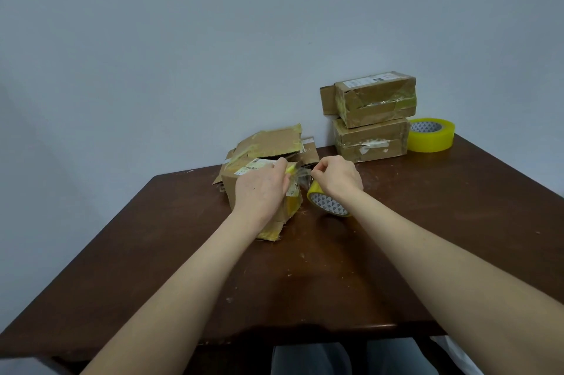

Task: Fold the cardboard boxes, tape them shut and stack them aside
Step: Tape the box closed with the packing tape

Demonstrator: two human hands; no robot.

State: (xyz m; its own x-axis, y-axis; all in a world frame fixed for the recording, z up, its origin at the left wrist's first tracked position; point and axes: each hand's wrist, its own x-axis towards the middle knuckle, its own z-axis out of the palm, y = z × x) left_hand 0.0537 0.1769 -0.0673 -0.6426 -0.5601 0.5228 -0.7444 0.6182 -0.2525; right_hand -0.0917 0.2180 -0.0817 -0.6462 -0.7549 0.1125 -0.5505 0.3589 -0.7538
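I am holding the cardboard box [241, 191] near the middle of the dark wooden table [152, 252]. My left hand [259, 188] is lying over its near right corner, with the fingers bending across the top edge beside a white label and the thumb going down the side, so that hand is gripping the box itself. My right hand [338, 176] is hovering just beside the box with its fingers curled tight, pinching a clear tape strip [300, 176] that is running across the short gap between my two hands to the box's corner. The yellowish tape roll [326, 203] is sitting on edge and tilted under my right wrist. I cannot tell whether it is resting on the table or hanging from the strip. Old yellow tape is clinging to the box's lower side, and its bottom flaps are sticking out ragged onto the tabletop. Right behind it, touching it, an open box [274, 142] is lying with its flaps splayed upward. Well apart, at the far right by the pale wall [183, 38], two taped boxes are standing stacked, the upper box [375, 96] sitting slightly askew on the lower box [370, 139]. A second tape roll [430, 142] is lying flat just beside that stack on its right.
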